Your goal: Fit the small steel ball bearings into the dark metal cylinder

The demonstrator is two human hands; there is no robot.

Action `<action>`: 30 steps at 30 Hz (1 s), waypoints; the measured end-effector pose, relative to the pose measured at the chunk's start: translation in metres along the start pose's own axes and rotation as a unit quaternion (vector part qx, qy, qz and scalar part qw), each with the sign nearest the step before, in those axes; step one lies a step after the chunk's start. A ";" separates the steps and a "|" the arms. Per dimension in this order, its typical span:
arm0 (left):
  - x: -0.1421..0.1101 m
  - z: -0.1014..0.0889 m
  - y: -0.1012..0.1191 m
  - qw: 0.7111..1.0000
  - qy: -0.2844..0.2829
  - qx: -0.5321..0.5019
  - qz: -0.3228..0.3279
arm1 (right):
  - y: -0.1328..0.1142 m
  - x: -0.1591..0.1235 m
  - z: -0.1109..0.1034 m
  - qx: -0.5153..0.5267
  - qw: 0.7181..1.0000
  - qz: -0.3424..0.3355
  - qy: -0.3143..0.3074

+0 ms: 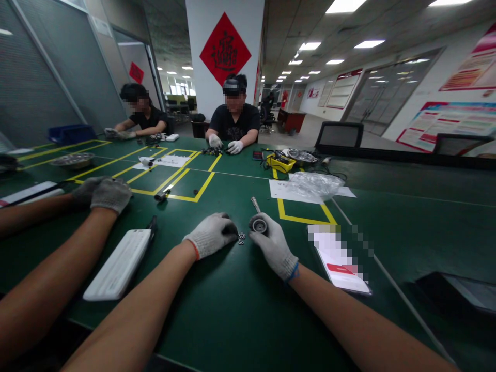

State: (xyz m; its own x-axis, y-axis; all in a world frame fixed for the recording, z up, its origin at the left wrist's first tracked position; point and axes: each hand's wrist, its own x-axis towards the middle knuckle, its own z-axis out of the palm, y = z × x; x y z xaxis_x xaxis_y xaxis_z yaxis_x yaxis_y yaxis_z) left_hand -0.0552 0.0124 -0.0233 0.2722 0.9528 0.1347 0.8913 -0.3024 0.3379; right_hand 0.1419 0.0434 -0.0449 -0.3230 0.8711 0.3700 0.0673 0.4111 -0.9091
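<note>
My left hand (213,235), in a white knit glove with dark fingertips, rests on the green table. Its fingers are bent together beside several small metal rings (241,238); whatever may be between the fingertips is hidden. Just right of the rings, my right hand (275,245), gloved alike, is closed around a round, hollow metal part (259,226) whose open face is turned up towards me. A slim ridged metal rod (255,204) sticks out beyond that hand. Whether rod and round part are one piece I cannot tell.
White power bank-like case (118,264) lies left, a phone (341,261) right. A neighbour's gloved hands (110,194) are at left; two people sit opposite. Ahead are a dark cylinder (161,197), plastic bag (315,185) on paper, and yellow bin (281,163) with cables.
</note>
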 end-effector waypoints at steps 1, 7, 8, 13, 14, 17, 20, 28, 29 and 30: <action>0.000 0.000 0.000 1.000 -0.002 0.001 0.000 | 0.000 0.000 0.000 -0.001 1.000 0.000 -0.001; 0.001 0.000 0.003 1.000 -0.001 0.008 -0.012 | -0.002 -0.001 0.000 -0.009 1.000 -0.003 -0.011; 0.001 0.000 0.003 1.000 -0.002 0.009 -0.016 | -0.002 -0.001 0.000 -0.009 1.000 -0.004 -0.013; 0.002 0.002 0.004 1.000 -0.002 0.009 -0.028 | -0.002 -0.001 0.000 -0.008 1.000 -0.004 -0.014; 0.002 0.002 0.003 1.000 0.001 0.007 -0.027 | -0.002 -0.001 0.000 -0.009 1.000 -0.004 -0.014; 0.002 0.002 -0.001 0.999 0.005 -0.018 -0.027 | -0.002 -0.001 0.000 -0.009 1.000 -0.005 -0.015; 0.001 -0.001 -0.003 0.996 0.012 -0.079 -0.028 | -0.002 0.000 -0.001 -0.004 1.000 -0.002 -0.013; -0.007 -0.014 0.024 0.960 0.149 -0.237 0.031 | -0.008 -0.002 0.001 -0.010 0.998 -0.029 -0.046; -0.009 -0.015 0.029 0.957 0.160 -0.239 0.041 | -0.007 -0.002 0.002 -0.014 0.998 -0.033 -0.050; -0.010 -0.015 0.032 0.956 0.167 -0.235 0.049 | -0.007 -0.003 0.002 -0.016 0.998 -0.036 -0.054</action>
State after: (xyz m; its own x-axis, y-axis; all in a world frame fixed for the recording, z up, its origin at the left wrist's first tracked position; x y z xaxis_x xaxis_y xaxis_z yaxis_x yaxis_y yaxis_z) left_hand -0.0348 -0.0072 0.0006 0.1451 0.8808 0.4506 0.5845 -0.4438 0.6793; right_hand 0.1403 0.0377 -0.0397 -0.4278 0.8054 0.4102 0.0694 0.4818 -0.8735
